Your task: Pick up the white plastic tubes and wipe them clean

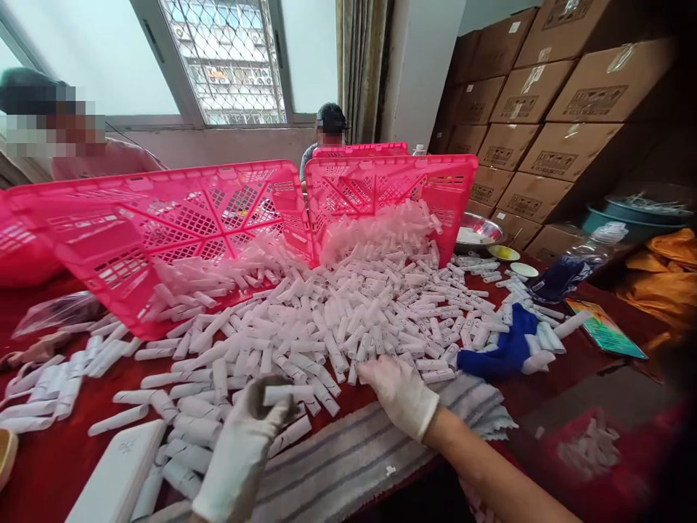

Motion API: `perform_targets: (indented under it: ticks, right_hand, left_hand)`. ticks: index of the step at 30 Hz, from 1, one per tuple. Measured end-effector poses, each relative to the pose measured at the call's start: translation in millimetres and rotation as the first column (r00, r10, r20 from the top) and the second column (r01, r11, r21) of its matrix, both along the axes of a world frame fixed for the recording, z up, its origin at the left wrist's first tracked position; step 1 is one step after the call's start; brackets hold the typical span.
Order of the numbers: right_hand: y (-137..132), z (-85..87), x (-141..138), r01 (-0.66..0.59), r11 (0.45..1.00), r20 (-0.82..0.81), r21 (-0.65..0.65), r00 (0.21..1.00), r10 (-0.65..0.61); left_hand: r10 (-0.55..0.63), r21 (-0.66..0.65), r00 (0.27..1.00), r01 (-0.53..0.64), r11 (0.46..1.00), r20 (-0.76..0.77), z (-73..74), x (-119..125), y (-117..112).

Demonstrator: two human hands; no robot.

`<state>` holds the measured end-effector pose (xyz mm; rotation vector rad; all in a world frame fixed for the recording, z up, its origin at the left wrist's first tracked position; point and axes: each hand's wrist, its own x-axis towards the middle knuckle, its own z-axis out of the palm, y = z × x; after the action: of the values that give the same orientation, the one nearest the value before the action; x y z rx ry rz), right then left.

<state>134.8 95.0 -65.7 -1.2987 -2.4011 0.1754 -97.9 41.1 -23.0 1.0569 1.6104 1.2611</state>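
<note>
My left hand (255, 421), in a whitish glove with dark, soiled fingertips, holds a small white paper roll (288, 394) between thumb and fingers. The roll lies nearly level. My right hand (397, 392), also gloved in white, reaches to the near edge of a large heap of similar rolls (375, 305). Its fingers are bent together against the rolls, and what lies between them is hidden. Under both hands a grey striped towel (348, 450) covers the table's front edge.
Two pink plastic baskets (218, 211) lie tipped with rolls spilling out. A blue cloth (504, 349), a bottle (577, 261) and a phone-like slab (607, 327) are at right. A white box (117, 472) sits front left. Two people sit beyond; cartons (571, 149) are stacked right.
</note>
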Motion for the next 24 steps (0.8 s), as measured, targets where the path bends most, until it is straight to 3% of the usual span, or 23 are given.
perform_targets:
  ticks: [1,2,4,6,8,13,18,21,24]
  right_hand:
    - [-2,0.7,1,0.048,0.998,-0.205,-0.048,0.977,-0.057]
    - [-5,3.3,0,0.102,0.986,-0.434,-0.128,0.889,-0.149]
    - [-13,12.5,-6,0.164,0.924,-0.751,-0.347,0.542,-0.378]
    - [-21,23.5,-15,0.163,0.855,-0.8,-0.493,0.3,-0.519]
    - [-28,31.9,-21,0.165,0.809,-0.784,-0.564,0.199,-0.588]
    - [-32,31.2,-12,0.143,0.733,-0.722,-0.665,0.128,-0.68]
    - [-29,22.8,-2,0.082,0.744,-0.735,-0.663,0.12,-0.668]
    - [-34,28.0,-6,0.064,0.745,-0.74,-0.664,0.084,-0.667]
    - [-40,35.5,-4,0.02,0.77,-0.762,-0.638,0.123,-0.635]
  left_hand:
    - [-0.034,-0.053,0.987,0.043,0.998,0.157,-5.1,10,-1]
    - [-0.046,-0.106,0.95,0.083,0.991,0.309,-11.3,22,-2]
    - [-0.005,-0.168,0.856,0.107,0.98,0.517,-24.6,49,-2]
    - [0.02,-0.167,0.799,0.101,0.981,0.6,-35.2,74,-5]
    - [-0.02,-0.155,0.81,0.136,0.979,0.586,-40.4,93,-11]
    - [-0.094,-0.111,0.976,0.118,0.987,0.196,-34.3,105,-28]
    - [-0.125,-0.197,0.94,0.194,0.961,0.317,-27.4,111,-31]
    - [-0.096,-0.132,0.973,0.126,0.983,0.212,-25.3,114,-30]
    - [-0.066,-0.106,0.987,0.082,0.991,0.146,-25.7,112,-29]
